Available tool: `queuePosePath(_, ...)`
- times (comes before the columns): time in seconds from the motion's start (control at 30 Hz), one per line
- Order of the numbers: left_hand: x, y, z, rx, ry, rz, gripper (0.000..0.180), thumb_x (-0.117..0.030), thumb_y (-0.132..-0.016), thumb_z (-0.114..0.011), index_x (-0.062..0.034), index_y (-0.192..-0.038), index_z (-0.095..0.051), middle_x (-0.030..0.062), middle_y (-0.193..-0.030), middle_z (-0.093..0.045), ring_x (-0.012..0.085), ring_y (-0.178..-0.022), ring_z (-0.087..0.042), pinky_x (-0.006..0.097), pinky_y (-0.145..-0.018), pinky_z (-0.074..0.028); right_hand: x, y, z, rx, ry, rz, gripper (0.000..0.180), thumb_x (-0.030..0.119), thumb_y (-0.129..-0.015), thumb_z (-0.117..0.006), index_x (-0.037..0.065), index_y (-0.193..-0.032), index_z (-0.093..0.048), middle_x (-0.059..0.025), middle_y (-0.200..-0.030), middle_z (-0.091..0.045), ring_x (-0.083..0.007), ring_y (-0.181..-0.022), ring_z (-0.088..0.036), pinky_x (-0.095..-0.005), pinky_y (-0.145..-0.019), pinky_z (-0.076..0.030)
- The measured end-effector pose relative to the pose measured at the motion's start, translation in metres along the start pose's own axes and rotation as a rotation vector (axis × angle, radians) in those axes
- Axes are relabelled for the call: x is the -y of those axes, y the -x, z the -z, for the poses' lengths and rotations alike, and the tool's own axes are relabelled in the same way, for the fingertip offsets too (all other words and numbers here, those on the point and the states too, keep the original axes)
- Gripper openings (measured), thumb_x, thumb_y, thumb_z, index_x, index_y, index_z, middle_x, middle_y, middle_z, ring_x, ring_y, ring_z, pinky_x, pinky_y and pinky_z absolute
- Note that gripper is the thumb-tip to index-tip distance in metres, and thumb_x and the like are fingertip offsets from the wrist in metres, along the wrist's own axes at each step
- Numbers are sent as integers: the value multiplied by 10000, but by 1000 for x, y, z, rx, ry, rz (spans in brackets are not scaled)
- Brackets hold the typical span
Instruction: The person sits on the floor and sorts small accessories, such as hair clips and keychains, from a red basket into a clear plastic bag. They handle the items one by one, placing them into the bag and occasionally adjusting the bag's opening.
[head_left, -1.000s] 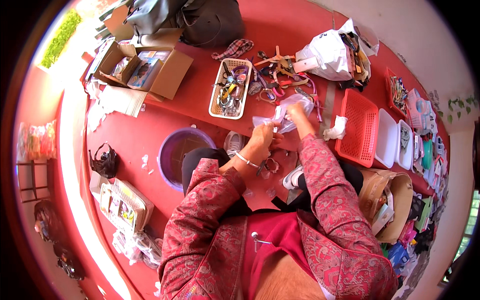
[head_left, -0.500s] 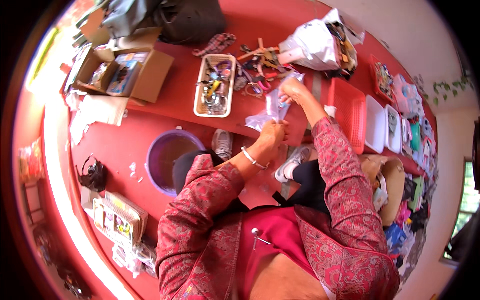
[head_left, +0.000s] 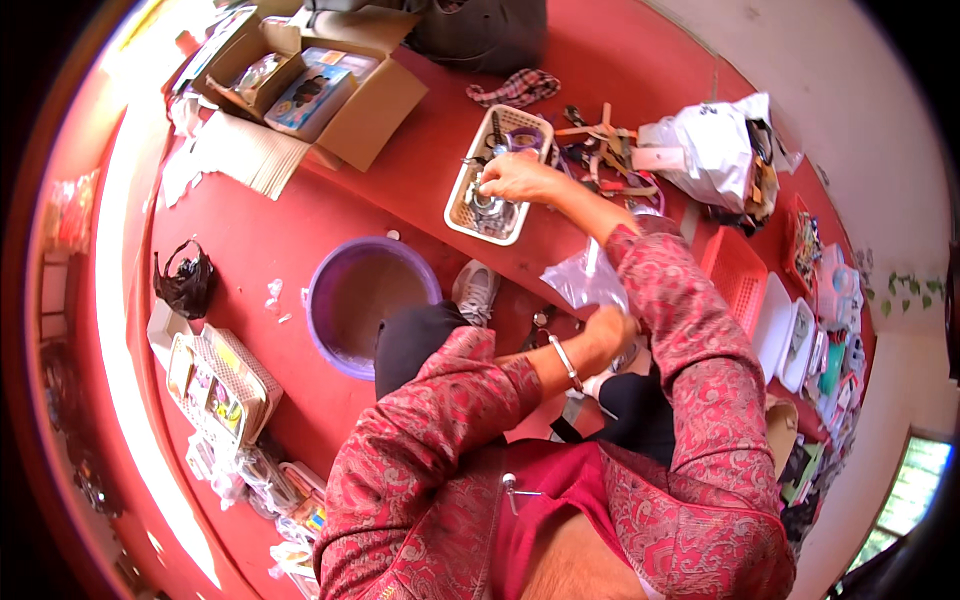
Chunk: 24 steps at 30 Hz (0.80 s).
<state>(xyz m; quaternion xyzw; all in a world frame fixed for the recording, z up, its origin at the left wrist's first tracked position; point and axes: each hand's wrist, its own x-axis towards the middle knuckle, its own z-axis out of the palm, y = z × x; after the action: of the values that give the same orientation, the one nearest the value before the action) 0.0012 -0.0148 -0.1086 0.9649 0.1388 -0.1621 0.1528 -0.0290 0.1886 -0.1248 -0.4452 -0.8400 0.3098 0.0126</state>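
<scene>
My left hand (head_left: 606, 336) is closed on a clear plastic bag (head_left: 582, 283), which hangs in front of my knees. Over a cream openwork basket (head_left: 457, 212), my right hand (head_left: 520, 177) reaches in with its fingers drawn together at the contents. What they grip, if anything, is hidden. Silvery and dark pieces that look like wristwatches (head_left: 490, 212) lie in that basket. Just right of it a loose heap of coloured straps (head_left: 608, 160) is spread on the red surface.
A purple tub (head_left: 318, 300) stands left of my knee. Beyond are an open cardboard box (head_left: 375, 120), a checked cloth (head_left: 515, 88) and a dark bag (head_left: 480, 35). A white plastic bag (head_left: 712, 150), red basket (head_left: 735, 270) and white trays (head_left: 772, 325) line the right side.
My right hand has left the plastic bag and moved left into the cream basket. My left hand, still on the bag, has come nearer to me. The view has shifted.
</scene>
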Motion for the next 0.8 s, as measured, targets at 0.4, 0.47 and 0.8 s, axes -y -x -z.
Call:
queuePosePath(0.4,-17,5,-18,-244,303,17,370,-168,-792,-504,-104,-1151,-440,58,-1158,-419,173,-1068,-383,287,-882,-296,21,-29,-85,-252,569,-454,442,247,-676,-619,-34,-984,-473,-203,-937,-571,-295,-850,-592,-394,-720,-464)
queuePosePath(0.47,-15,9,-18,-246,273,26,386,-170,-801,-486,-109,-1176,-417,54,-1193,-391,174,-1100,-353,285,-909,-269,20,-28,-75,-127,537,-367,383,183,-668,-605,-27,-961,-476,-201,-891,-589,-302,-837,-597,-393,-700,-470)
queuePosePath(0.8,-16,7,-10,-278,-132,60,465,-182,-848,-393,-136,-1303,-305,34,-1369,-249,178,-1262,-207,274,-1043,-137,-75,-4,-15,-167,-509,-405,178,44,-636,-555,-20,-802,-556,-80,-679,-562,-156,-562,-568,-278,-470,-493)
